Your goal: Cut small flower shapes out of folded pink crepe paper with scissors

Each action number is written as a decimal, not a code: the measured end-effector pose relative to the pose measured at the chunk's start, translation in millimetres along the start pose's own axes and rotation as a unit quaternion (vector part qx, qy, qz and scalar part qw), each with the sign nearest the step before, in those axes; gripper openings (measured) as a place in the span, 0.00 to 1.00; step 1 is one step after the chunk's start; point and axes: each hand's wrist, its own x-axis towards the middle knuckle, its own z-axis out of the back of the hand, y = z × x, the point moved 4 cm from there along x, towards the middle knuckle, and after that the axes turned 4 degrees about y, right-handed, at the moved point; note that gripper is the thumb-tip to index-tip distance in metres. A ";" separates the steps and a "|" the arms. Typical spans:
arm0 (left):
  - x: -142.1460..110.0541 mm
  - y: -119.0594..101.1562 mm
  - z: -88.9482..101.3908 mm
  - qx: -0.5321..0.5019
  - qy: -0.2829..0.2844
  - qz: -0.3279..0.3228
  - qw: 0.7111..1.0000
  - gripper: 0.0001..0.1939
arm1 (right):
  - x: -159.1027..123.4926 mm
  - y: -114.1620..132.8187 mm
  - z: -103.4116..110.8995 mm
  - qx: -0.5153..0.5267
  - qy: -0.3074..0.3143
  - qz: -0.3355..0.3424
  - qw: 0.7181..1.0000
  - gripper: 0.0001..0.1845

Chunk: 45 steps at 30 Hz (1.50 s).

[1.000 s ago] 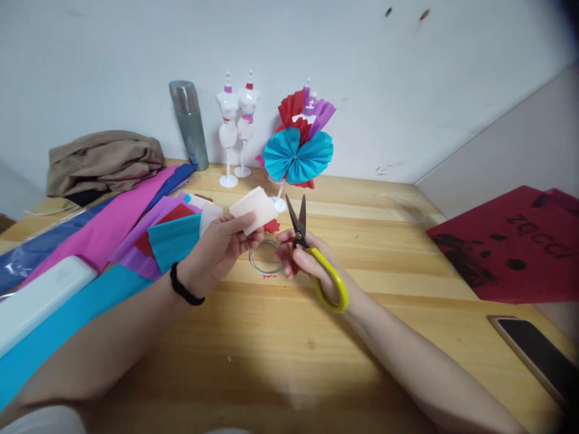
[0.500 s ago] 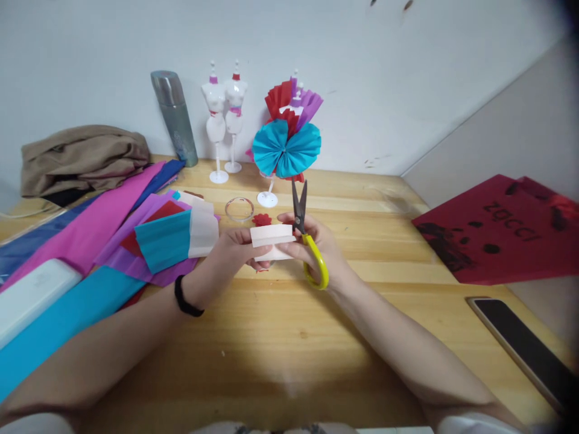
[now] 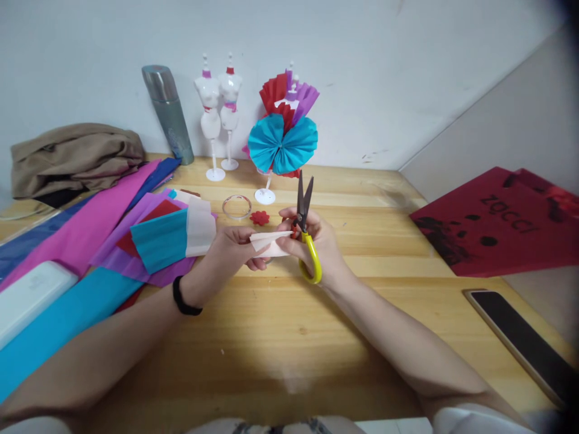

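Note:
A folded piece of white paper (image 3: pixel 271 246) is held between both hands above the table. My left hand (image 3: pixel 235 246) pinches its left end. My right hand (image 3: pixel 319 244) has its thumb on the right end of the paper and also holds yellow-handled scissors (image 3: pixel 311 259), whose dark blades point away from me, slightly apart. A small red scalloped paper flower (image 3: pixel 259 217) lies on the table just beyond the paper. Beside it rests a clear ring-shaped roll (image 3: pixel 237 207), perhaps tape.
Coloured paper sheets (image 3: pixel 160 238) and a white case (image 3: pixel 36 295) lie at left. Behind stand a flask (image 3: pixel 168 114), white mini mannequins (image 3: pixel 210 114) and one dressed in a blue pleated paper fan (image 3: pixel 283 144). A red bag (image 3: pixel 493 223) and a phone (image 3: pixel 520 340) are at right.
The white paper has tilted and its folded layers now lie closer to edge-on. Both hands still hold it, and the scissors have shifted slightly. The whole view has moved a little.

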 end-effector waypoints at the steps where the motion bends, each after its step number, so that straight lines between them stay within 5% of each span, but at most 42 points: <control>1: 0.1 0.7 -0.1 -0.004 -0.003 0.000 1.000 0.08 | 0.0 -1.0 0.1 0.003 -0.003 -0.003 1.000 0.23; 9: 1.0 6.9 -1.5 -0.042 0.004 -0.045 0.998 0.16 | 1.7 -7.7 0.7 0.017 -0.015 -0.022 0.999 0.30; 14: -2.5 3.8 1.1 -0.068 -0.012 -0.084 0.994 0.07 | 1.4 -9.0 2.2 0.024 -0.024 -0.042 0.999 0.29; 25: 0.3 9.4 1.1 -0.131 0.021 -0.049 0.990 0.10 | 2.8 -16.9 2.9 0.077 -0.044 -0.078 0.993 0.29; 45: 7.3 12.4 3.5 0.034 0.041 0.010 0.999 0.13 | 1.8 -15.9 3.6 0.035 -0.027 -0.067 0.997 0.27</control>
